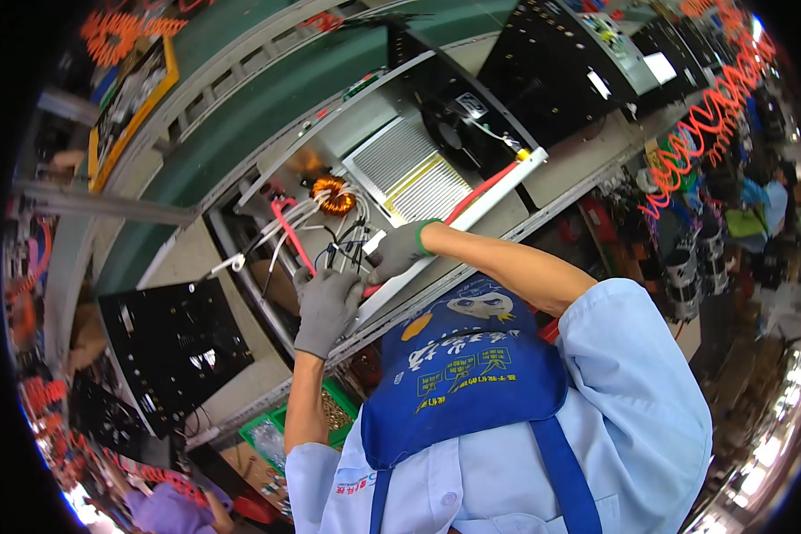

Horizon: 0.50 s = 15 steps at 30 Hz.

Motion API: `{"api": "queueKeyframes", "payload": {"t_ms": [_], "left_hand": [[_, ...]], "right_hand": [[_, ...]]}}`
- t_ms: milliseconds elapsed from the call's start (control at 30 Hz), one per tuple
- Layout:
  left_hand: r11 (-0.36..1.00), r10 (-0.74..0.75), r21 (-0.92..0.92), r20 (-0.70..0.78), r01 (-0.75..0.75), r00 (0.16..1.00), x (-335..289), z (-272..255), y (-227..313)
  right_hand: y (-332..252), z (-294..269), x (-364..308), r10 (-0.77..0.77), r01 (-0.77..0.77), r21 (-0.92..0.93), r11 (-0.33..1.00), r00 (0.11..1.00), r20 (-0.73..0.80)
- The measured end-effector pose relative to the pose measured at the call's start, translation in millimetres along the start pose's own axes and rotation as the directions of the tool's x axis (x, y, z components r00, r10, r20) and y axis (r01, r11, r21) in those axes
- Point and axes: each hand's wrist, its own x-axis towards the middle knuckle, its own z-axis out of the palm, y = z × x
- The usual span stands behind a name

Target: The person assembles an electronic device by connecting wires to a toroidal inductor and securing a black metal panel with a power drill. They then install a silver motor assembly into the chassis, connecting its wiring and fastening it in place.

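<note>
A metal housing [384,294] lies slantwise in front of me, its near wall under my wrists. Both hands wear grey gloves. My left hand [327,307] is closed at the housing's near left corner, around a red cable [295,236] that rises toward the left wall. My right hand [402,251] bends over the near wall with its fingers curled on the red cable; a short red piece shows between the hands. White and black wires [343,249] bunch just beyond my fingertips. Behind them sit a copper-wound ring coil [333,196] and a finned heat sink [409,169]. My gloves hide the fingers' exact contact.
A black fan [454,133] fills the housing's far right end. Black panels [543,71] stand beyond it, and another black panel [176,343] lies left. Green bins [334,405] with small parts sit below the bench edge. Red coiled hoses [694,133] hang right. Another person [165,507] is at lower left.
</note>
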Motion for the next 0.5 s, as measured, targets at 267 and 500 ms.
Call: {"api": "queueKeyframes", "payload": {"t_ms": [267,500], "left_hand": [[0.995,-0.074,-0.046,0.189,0.084,0.979,5,7,-8],[0.99,-0.138,-0.006,0.209,0.142,0.968,18,12,4]], "right_hand": [[7,19,-53,-0.274,0.341,-0.11,0.934,0.484,-0.831],[170,70,-167,0.201,0.501,0.211,0.839,0.074,-0.977]]}}
